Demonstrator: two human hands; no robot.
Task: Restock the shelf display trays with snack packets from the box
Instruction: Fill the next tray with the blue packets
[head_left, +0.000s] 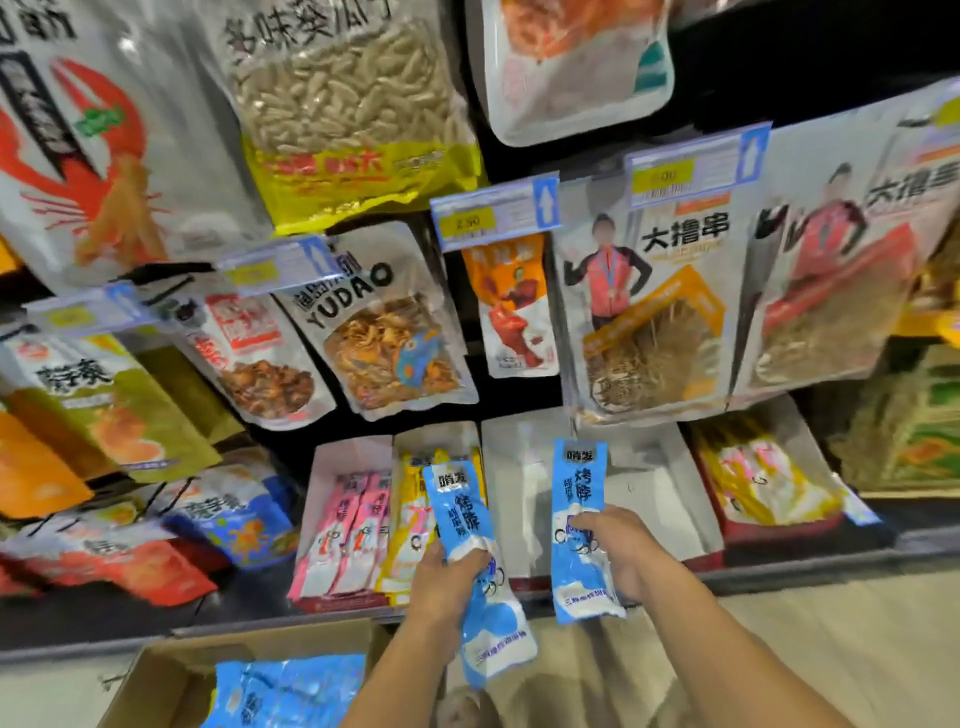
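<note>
Closest in, below and to the left of both hands, sits an open cardboard box (171, 670) with a heap of blue snack packets (285, 691) lying in it. Just above it the left hand (447, 582) is closed around the middle of one blue packet (467, 561), fingers wrapped over its front, the packet tilted with its top leaning left. Beside it, a little higher, the right hand (618, 551) grips a second blue packet (579, 530) the same way, thumb across its face, and this one stands nearly upright.

Right behind the hands runs the low shelf with its row of display trays. Past the left hand's packet a tray of yellow packets (410, 525) stands packed, and to the left of that a tray of pink packets (348, 525). Behind the right hand's packet is a white tray (654, 499) showing mostly bare card. Further right of the right hand, another tray holds yellow and white packets (763, 478).

Beyond and above the hands, larger bags hang from pegs: a YUDAO pouch (379, 317), a skewer snack bag (649, 306), price tags (493, 213) clipped in front, and a sunflower seed bag (343, 104) higher up.
</note>
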